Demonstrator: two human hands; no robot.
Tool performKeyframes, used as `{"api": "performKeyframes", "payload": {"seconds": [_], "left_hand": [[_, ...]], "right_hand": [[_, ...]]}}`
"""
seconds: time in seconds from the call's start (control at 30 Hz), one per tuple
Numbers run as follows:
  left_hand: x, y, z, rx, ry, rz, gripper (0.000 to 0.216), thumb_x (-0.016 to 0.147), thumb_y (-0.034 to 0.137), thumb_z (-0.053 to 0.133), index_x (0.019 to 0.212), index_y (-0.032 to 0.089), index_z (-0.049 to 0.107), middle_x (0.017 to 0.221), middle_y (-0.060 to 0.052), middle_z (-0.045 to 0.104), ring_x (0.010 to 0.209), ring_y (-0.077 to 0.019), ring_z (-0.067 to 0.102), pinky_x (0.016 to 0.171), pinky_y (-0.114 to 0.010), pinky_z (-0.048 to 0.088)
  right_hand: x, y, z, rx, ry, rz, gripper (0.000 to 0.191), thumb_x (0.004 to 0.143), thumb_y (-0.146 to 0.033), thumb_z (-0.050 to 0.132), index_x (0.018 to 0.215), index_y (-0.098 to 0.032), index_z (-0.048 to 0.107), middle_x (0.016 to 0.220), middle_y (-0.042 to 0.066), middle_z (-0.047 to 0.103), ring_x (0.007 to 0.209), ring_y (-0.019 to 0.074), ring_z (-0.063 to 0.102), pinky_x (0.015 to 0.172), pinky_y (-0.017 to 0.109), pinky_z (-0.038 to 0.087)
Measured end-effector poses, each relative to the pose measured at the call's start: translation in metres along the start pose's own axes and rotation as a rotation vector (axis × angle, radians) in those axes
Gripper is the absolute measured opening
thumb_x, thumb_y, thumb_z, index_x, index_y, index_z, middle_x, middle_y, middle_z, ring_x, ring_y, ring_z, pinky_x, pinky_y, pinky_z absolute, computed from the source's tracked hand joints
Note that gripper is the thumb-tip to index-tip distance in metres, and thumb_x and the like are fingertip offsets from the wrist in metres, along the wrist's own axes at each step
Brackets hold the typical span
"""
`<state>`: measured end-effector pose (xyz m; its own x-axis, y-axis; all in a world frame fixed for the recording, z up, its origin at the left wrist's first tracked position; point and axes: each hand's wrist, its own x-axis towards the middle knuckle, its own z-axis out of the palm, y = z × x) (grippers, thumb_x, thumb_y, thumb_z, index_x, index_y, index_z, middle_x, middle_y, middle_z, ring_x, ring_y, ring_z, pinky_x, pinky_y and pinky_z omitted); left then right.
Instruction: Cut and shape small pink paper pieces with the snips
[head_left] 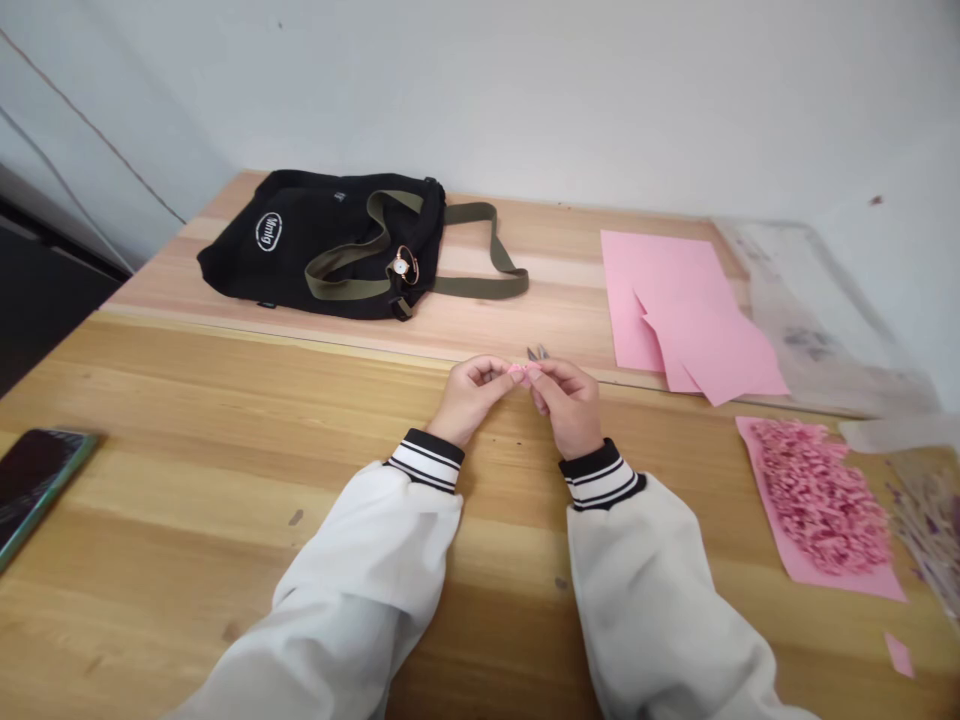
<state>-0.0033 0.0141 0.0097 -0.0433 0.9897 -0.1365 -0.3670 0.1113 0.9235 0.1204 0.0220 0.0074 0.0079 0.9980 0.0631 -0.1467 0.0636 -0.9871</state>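
A small pink piece, which looks like twisted or crumpled paper, is pinched between my two hands above the middle of the table. My left hand grips its left end between thumb and fingertips. At its right end, the thumb and fingers of my right hand are closed on it. Metal tips, like those of scissors, show just behind my right fingers; the rest is hidden. Over to the right, a heap of small curled pink pieces lies on a pink paper sheet.
Flat pink sheets overlap at the back right, beside a clear plastic bag. A black tote bag with a watch on it lies at the back left. A phone rests at the left edge, a pink scrap at lower right.
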Motion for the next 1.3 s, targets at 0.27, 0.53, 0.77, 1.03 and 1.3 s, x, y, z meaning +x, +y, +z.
{"api": "performKeyframes", "payload": {"seconds": [0.27,0.53,0.77,1.03,1.3], "left_hand": [[0.0001,0.0007,-0.0006,0.033,-0.016,0.000,0.028,0.054,0.035,0.084,0.061,0.015,0.066,0.067,0.000,0.068,0.069,-0.0108,0.059,0.076,-0.027,0.046],[0.0000,-0.0001,-0.0010,0.036,-0.010,0.008,0.030,0.053,0.037,0.084,0.062,0.015,0.065,0.067,-0.001,0.068,0.068,-0.0108,0.059,0.074,-0.026,0.047],[0.0027,-0.0033,-0.0017,-0.012,0.030,-0.007,0.031,0.051,0.036,0.084,0.062,0.014,0.065,0.065,0.001,0.067,0.065,-0.0089,0.057,0.070,-0.024,0.046],[0.0023,-0.0048,-0.0027,-0.005,0.022,-0.010,0.029,0.053,0.034,0.084,0.065,0.015,0.066,0.067,0.001,0.066,0.066,-0.0092,0.057,0.071,-0.025,0.045],[0.0013,-0.0018,-0.0008,0.032,0.030,-0.002,0.031,0.050,0.035,0.085,0.060,0.015,0.065,0.065,0.002,0.065,0.063,-0.0085,0.054,0.066,-0.024,0.044]], "right_hand": [[0.0012,0.0020,-0.0015,0.020,0.017,0.018,0.021,0.067,-0.039,0.070,0.069,-0.019,0.062,0.043,-0.006,0.048,0.037,0.0061,0.033,0.038,0.024,0.027],[0.0013,0.0006,-0.0014,-0.007,0.016,0.025,0.019,0.066,-0.037,0.068,0.068,-0.019,0.061,0.042,-0.007,0.047,0.037,0.0059,0.033,0.038,0.023,0.026],[0.0001,-0.0002,-0.0014,-0.006,-0.010,0.024,0.015,0.067,-0.033,0.067,0.065,-0.019,0.061,0.042,-0.006,0.047,0.037,0.0061,0.033,0.039,0.023,0.026],[0.0009,0.0001,-0.0022,-0.027,-0.025,0.016,0.019,0.068,-0.036,0.068,0.066,-0.019,0.060,0.042,-0.007,0.044,0.038,0.0058,0.033,0.039,0.023,0.027],[0.0007,-0.0010,-0.0008,-0.012,-0.007,0.005,0.023,0.065,-0.039,0.072,0.067,-0.019,0.061,0.041,-0.008,0.044,0.037,0.0058,0.033,0.039,0.023,0.027]]}}
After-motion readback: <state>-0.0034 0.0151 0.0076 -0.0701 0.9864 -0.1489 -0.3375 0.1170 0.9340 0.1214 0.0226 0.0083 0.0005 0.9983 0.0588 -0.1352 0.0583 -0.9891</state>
